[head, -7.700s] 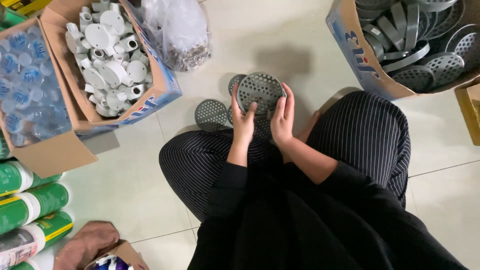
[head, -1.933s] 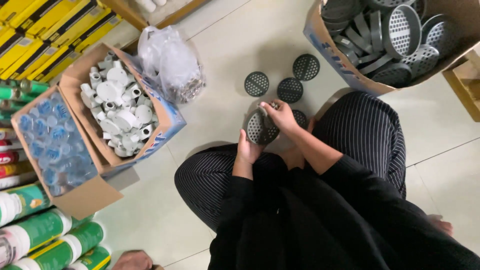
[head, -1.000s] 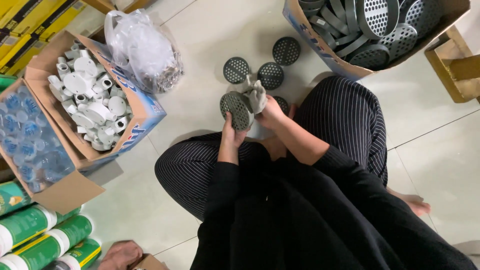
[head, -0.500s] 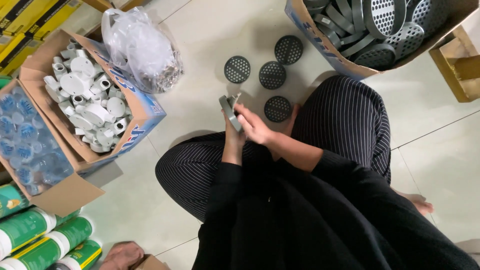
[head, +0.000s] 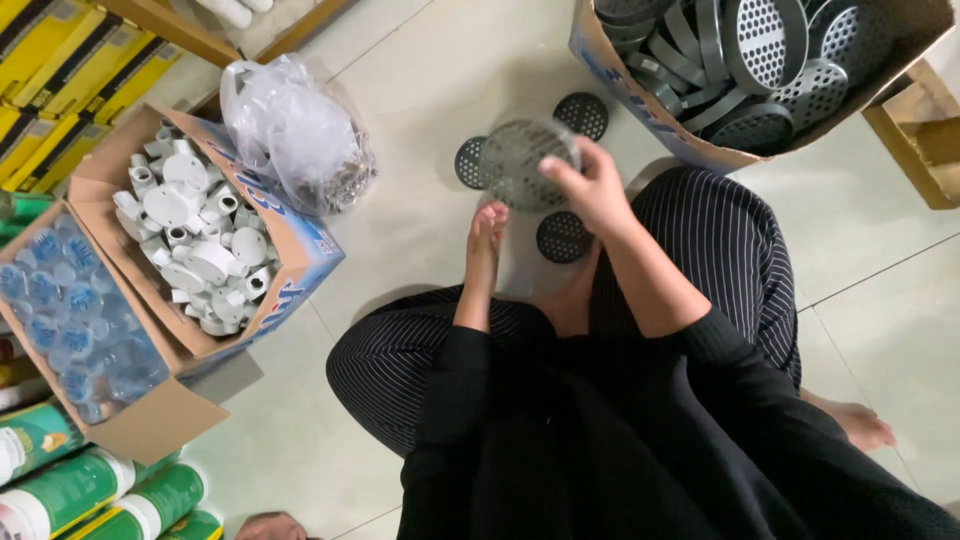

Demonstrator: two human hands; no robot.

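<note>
Floor: pale tiles point(head: 430, 80), person seated cross-legged.
Right hand point(head: 592, 185): fingers closed on the edge of a round grey perforated disc point(head: 522, 160), held above the floor.
Left hand point(head: 487, 232): open, fingers straight, just below the disc.
Nearby: three smaller dark discs point(head: 563, 236) on tiles; box of grey strainers point(head: 760, 60); box of white fittings point(head: 195, 235).

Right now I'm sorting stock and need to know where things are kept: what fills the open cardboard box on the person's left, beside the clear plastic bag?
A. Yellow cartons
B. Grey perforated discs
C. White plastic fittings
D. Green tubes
C: the cardboard box next to the clear plastic bag is heaped with white plastic fittings; the grey perforated parts sit in another box at the upper right.
</note>
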